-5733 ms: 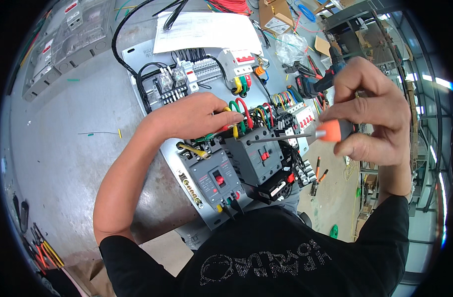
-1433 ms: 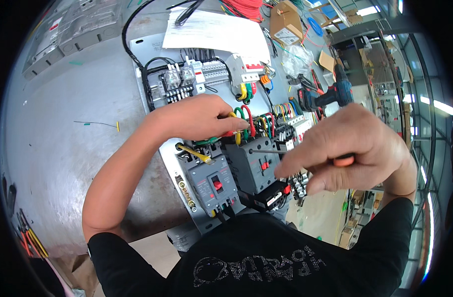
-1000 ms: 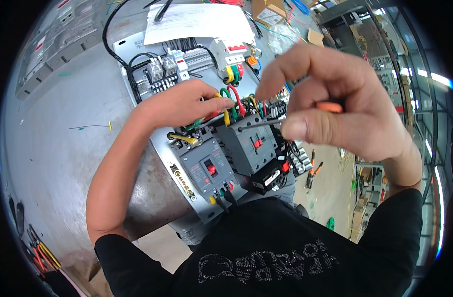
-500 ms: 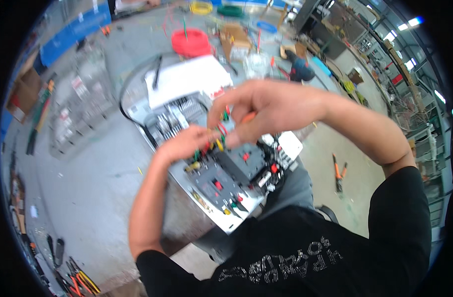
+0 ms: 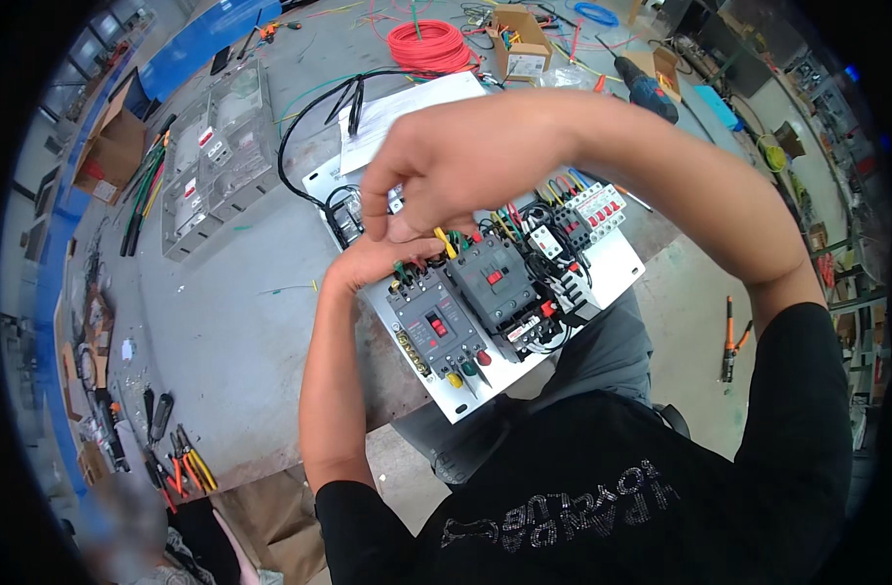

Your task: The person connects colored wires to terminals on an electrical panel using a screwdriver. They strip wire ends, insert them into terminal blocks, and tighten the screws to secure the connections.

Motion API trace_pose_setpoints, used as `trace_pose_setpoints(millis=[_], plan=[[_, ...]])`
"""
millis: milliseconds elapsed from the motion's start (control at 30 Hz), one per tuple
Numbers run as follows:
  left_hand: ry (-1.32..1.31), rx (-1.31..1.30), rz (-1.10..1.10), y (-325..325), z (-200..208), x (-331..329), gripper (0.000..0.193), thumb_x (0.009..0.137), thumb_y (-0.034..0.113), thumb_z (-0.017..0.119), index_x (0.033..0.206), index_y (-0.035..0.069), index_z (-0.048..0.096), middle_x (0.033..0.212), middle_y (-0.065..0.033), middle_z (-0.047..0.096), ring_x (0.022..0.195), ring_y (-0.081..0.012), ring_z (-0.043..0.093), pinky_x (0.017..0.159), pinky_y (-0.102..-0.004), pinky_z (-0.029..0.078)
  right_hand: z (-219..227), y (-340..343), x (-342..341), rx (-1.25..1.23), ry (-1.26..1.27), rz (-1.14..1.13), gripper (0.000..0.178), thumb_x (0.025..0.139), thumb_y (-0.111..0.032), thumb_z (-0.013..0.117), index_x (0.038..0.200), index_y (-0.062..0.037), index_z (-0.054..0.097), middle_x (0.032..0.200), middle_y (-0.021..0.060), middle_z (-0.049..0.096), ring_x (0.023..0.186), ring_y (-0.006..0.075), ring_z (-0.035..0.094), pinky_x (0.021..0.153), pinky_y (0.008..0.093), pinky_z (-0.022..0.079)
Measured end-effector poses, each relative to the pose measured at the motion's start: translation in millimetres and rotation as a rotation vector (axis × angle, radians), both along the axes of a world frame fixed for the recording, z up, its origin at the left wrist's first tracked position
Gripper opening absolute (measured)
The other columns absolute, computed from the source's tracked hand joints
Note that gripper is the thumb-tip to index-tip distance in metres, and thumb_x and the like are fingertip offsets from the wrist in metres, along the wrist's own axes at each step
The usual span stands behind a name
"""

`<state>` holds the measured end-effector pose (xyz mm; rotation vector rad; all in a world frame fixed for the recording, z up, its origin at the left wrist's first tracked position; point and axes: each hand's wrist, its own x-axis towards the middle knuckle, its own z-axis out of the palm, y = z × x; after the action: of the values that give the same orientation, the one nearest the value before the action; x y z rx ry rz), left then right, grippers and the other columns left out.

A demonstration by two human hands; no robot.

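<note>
A white mounting plate rests tilted at the table's edge, carrying grey circuit breakers and wiring. My left hand reaches to the wire ends above the near-left circuit breaker, with its fingers drawn together among coloured sleeves; what they grip is hidden. Above it, my right hand is bent downward, thumb and fingers curled close to my left hand. Whatever it may hold does not show. A yellow-sleeved wire stands beside my left fingertips. To the right sits a larger dark-grey breaker with a red switch.
Clear plastic housings lie on the table at left. Behind the plate are a paper sheet, a red wire coil, a cardboard box and a cordless drill. Pliers lie at the near-left table edge; orange-handled cutters lie on the floor.
My right hand has shifted left and now hangs over my left hand. The orange object seen at its fingers before no longer shows. The view has turned, and the plate appears farther right.
</note>
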<state>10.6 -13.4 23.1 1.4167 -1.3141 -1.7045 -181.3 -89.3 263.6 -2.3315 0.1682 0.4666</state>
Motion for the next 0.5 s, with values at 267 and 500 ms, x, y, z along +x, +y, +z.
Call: trace_pose_setpoints(millis=[267,500], plan=[[-0.105,-0.266,0.038,-2,-49,36,0.032,0.098,0.020,0.077,0.127,0.008,0.077,0.132,-0.0067,0.075,0.116,-0.0185,0.069,0.098,-0.0327,0.056,5,0,0,-0.090,-0.084,-0.016,0.022,0.091,-0.015,0.069,0.103,0.0006,0.079,0.083,0.0177,0.077,0.074,0.0288,0.075,0.061,0.0420,0.056],[-0.099,-0.241,0.195,-14,-39,7,0.017,0.104,0.019,0.070,0.110,0.005,0.076,0.100,0.0005,0.073,0.093,-0.0112,0.065,0.084,-0.0290,0.053,10,19,20,-0.437,-0.105,0.246,0.024,0.088,-0.013,0.064,0.099,0.0014,0.080,0.087,0.0166,0.078,0.074,0.0300,0.075,0.065,0.0456,0.059]])
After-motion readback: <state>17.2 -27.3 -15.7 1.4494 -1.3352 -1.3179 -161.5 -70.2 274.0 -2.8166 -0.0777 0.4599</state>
